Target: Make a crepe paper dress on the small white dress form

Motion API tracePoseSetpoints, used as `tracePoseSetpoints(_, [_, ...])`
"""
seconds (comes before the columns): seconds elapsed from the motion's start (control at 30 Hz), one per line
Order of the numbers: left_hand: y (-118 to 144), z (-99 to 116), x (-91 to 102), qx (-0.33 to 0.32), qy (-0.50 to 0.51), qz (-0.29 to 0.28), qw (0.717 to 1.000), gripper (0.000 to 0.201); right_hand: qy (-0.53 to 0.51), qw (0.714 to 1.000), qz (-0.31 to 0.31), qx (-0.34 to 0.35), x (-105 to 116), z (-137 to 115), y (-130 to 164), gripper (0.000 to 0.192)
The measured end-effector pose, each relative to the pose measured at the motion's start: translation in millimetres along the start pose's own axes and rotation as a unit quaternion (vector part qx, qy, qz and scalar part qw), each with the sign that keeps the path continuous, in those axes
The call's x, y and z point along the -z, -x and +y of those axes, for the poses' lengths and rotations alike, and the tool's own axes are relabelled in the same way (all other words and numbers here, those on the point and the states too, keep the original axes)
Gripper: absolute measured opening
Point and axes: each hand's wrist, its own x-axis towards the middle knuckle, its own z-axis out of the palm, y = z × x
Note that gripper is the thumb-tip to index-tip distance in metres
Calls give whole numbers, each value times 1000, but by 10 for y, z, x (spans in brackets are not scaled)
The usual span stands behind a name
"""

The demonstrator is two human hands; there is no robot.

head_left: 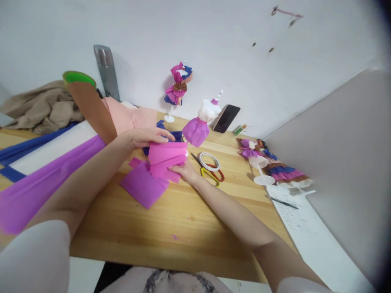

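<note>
A pleated pink crepe paper piece (166, 156) is held up above the table between my hands. My left hand (149, 136) grips its upper left edge, with the fingers stretched along the top. At its lower right side, my right hand (185, 170) pinches it with the thumb in front. Below and partly behind it lies a purple crepe paper sheet (145, 187), flat on the wood. Just beyond my hands stands a small white dress form (207, 110) wearing a purple paper skirt (196, 131).
Scissors (209, 173) and a tape roll (209, 161) lie right of my hands. Behind are a decorated dress form (179, 87), a phone (226, 119) and a bottle (106, 73). Crepe paper rolls (88, 101) lie left. More dressed forms (287, 173) and a pen (284, 203) are right.
</note>
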Motion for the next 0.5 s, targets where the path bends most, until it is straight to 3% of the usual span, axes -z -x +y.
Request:
tracePoseSetpoints(0.1, [-18,-45,-41,-6,-7,-51,999,52,9,1000,2,15,13,18,-10,50])
tracePoseSetpoints(0.2, [-25,-70,-46,-4,-41,-52,998,41,14,1000,-4,14,18,42,-29,48])
tracePoseSetpoints(0.33, [-18,-43,-71,2,-50,2,999,29,10,1000,-12,10,28,65,-30,47])
tracePoseSetpoints(0.5, [11,-25,-37,17,57,113,992,28,-5,1000,-12,-5,49,16,13,44])
